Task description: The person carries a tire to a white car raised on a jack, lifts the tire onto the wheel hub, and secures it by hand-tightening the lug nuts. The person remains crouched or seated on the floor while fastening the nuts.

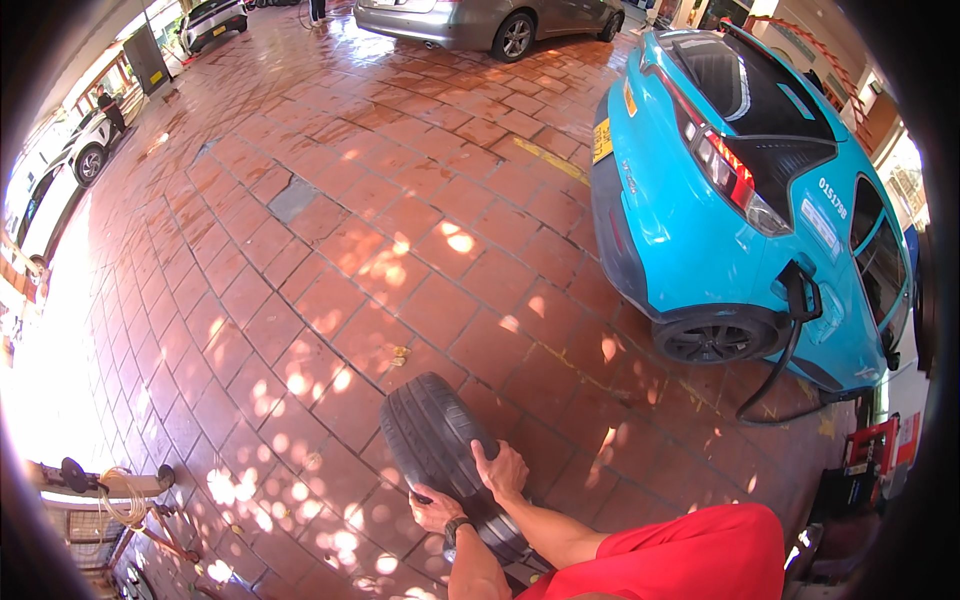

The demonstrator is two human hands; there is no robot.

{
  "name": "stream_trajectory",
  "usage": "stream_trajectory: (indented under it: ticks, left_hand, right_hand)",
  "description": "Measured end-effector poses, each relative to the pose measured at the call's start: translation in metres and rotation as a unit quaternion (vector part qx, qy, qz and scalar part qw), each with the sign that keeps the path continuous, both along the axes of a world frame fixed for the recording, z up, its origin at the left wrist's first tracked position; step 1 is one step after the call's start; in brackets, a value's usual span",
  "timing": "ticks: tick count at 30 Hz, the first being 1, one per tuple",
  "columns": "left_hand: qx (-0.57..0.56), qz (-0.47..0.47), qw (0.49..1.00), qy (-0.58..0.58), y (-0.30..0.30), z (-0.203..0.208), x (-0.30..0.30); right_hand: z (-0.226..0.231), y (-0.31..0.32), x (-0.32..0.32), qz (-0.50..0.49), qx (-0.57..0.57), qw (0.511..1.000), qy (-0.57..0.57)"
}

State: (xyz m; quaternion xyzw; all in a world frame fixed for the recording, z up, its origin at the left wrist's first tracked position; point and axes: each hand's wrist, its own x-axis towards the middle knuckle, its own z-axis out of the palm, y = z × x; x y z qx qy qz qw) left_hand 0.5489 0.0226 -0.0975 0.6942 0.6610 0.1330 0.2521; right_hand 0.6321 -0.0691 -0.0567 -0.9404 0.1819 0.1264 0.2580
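Note:
A black car tyre (432, 425) stands upright on the paving close in front of me, its grooved tread facing up. My left hand (437, 510), with a dark watch on the wrist, grips the tyre's left side. On the other side my right hand (503, 470) is pressed against the tyre's right edge, fingers bent. Small dark patches show at the thumb of each hand; I cannot make out what they are. The lower part of the tyre is partly hidden behind my forearms.
A turquoise car (660, 210) stands to the right, a black charging cable (778, 385) plugged into its side. Red paving (380, 250) lies ahead. A grey car (450, 22) is at the far side. Metal equipment (110, 485) stands at lower left, a red-and-black item (875, 445) at lower right.

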Motion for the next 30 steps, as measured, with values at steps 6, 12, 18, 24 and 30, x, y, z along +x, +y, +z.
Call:
stream_trajectory:
  ticks: [6, 12, 18, 24, 30]
  left_hand:
    - [0.029, -0.005, 1.000, -0.004, 0.002, 0.004, 0.004]
    - [0.055, -0.016, 0.998, 0.004, 0.007, 0.005, 0.005]
    - [0.092, 0.025, 0.995, -0.020, 0.012, -0.007, -0.001]
    - [0.071, 0.005, 0.997, -0.007, 0.009, -0.005, 0.000]
    - [0.025, -0.008, 1.000, -0.014, 0.008, 0.000, 0.003]
  right_hand:
    - [0.008, 0.002, 0.004, 0.001, 0.010, 0.999, 0.032]
    - [0.008, 0.008, 0.006, 0.002, -0.039, 0.998, 0.053]
    - [-0.002, 0.018, 0.000, 0.038, -0.019, 0.999, 0.007]
    - [0.002, 0.017, 0.001, 0.025, -0.038, 0.999, 0.010]
    - [0.007, 0.012, 0.005, 0.001, -0.013, 0.999, 0.032]
